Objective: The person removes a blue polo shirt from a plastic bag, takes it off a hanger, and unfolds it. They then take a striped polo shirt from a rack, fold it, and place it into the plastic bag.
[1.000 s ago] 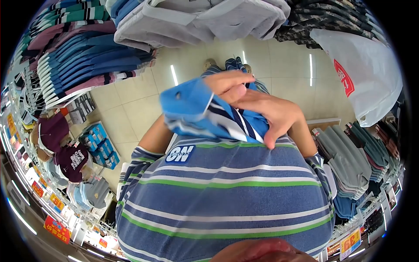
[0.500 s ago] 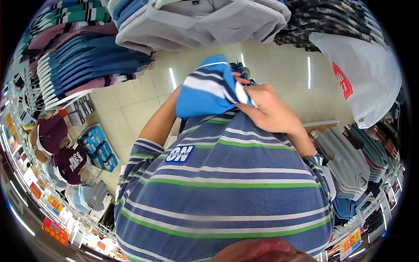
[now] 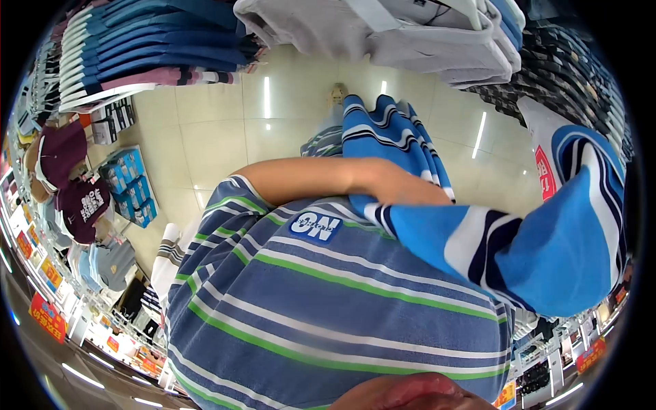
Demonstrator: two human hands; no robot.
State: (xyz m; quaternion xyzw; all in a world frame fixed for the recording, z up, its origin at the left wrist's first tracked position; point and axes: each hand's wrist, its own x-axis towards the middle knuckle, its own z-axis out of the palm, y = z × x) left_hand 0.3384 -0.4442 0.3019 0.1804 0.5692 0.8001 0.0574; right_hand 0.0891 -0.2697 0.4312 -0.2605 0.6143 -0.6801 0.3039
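A blue garment with white and navy stripes (image 3: 471,239) spreads across the chest and out to the right, one part bunched at the far right. Another part of it hangs down in front of the body over the floor. My left forearm reaches across the chest from left to right. My left hand (image 3: 410,189) lies against the blue cloth, its fingers hidden by the fabric. My right hand and forearm do not show; blue cloth covers that side.
Light grey garments (image 3: 437,41) hang at the top centre, blue ones (image 3: 164,41) at the upper left and dark patterned ones (image 3: 567,75) at the upper right. A white plastic bag (image 3: 536,130) hangs behind the blue cloth. Blue boxes (image 3: 130,184) stand at the left.
The blue garment has gone from a bundle between both hands to spread out rightward. My left arm has swung across the chest, and my right hand has passed out of sight. The view has shifted.
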